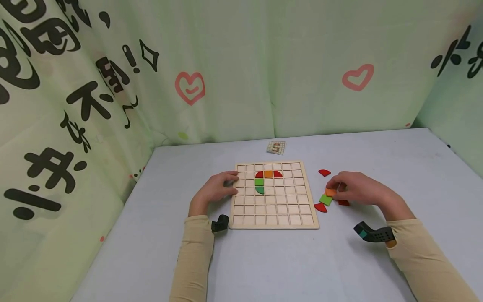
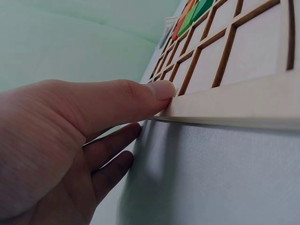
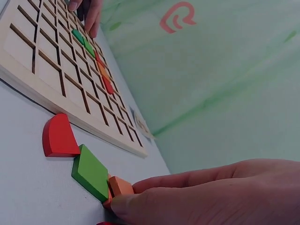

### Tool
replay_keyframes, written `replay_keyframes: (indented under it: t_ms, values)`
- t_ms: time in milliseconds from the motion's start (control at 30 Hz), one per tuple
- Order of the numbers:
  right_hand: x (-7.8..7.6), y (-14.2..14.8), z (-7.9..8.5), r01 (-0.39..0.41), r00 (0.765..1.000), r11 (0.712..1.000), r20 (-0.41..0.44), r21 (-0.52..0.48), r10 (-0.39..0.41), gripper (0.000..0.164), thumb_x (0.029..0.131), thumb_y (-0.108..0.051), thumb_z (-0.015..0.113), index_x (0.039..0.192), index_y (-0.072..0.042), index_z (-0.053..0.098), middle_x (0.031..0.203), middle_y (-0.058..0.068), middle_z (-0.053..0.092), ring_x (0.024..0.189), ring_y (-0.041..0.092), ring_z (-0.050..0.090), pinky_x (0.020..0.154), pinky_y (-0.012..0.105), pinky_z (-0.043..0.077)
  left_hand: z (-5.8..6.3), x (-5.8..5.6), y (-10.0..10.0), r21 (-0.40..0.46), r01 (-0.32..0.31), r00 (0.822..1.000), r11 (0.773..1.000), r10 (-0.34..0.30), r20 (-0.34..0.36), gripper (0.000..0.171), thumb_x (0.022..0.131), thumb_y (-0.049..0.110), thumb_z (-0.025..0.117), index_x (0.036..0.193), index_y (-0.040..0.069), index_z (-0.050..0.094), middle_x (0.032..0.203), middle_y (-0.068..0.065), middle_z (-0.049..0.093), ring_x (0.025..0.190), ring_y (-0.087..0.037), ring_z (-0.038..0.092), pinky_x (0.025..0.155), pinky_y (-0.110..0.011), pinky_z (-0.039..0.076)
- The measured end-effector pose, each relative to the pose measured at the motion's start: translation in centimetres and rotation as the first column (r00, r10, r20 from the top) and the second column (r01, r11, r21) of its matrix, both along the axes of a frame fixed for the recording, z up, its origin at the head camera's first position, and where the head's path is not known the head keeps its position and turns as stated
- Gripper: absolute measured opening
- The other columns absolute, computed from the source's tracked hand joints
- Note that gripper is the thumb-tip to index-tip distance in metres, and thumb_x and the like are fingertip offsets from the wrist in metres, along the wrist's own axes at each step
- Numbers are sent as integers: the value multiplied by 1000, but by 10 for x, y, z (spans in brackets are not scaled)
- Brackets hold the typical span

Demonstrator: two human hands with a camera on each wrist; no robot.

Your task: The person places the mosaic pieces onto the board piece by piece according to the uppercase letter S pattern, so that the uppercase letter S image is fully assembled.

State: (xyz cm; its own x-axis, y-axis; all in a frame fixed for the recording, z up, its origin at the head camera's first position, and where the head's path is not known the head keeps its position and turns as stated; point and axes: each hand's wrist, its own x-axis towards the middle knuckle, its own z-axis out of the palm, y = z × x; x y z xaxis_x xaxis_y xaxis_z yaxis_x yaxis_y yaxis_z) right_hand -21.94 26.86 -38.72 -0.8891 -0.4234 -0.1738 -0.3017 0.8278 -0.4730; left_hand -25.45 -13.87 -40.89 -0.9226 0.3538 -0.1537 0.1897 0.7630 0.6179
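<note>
A wooden grid board (image 1: 249, 220) lies on the table, holding red quarter-round pieces, an orange square (image 1: 268, 174), a green square (image 1: 259, 182) and a dark green quarter-round (image 1: 260, 190) in its upper-left cells. My left hand (image 1: 214, 187) rests at the board's left edge, with the thumb (image 2: 161, 90) touching the rim and other fingers extended. To the right of the board, my right hand (image 1: 356, 188) pinches an orange square block (image 3: 121, 185) between thumb and fingers. Directly beside that block lies a loose green square (image 3: 90, 171), partly overlapped in the head view.
Loose red quarter-round pieces lie around the right hand: one red piece (image 1: 324, 172) behind, another red piece (image 1: 320, 207) by the board's edge, and a third partly under the hand. A small patterned card (image 1: 276, 147) lies behind the board. Printed curtains (image 1: 271, 84) surround the table.
</note>
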Motion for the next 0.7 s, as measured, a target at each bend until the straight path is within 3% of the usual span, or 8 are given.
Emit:
replay_keyframes:
  t_ms: [400,700]
  values:
    - [0,-5,-3,1,1000,1000,-24,-18,-1,30,89,-15,73,115,-1,71,102,5,66,90,19,56,75,31,52,0,1,-2,12,13,1000,1000,-13,-16,49,92,12,68,139,3,59,155,-5,47,150,-28,34,122,-44,31]
    - [1,-8,-2,7,997,998,-73,-56,-11,29,93,-19,70,115,1,68,95,1,61,86,16,54,70,27,51,-3,-2,0,3,-2,1000,1000,2,-5,49,93,13,69,140,4,59,156,-4,46,150,-27,33,123,-43,30]
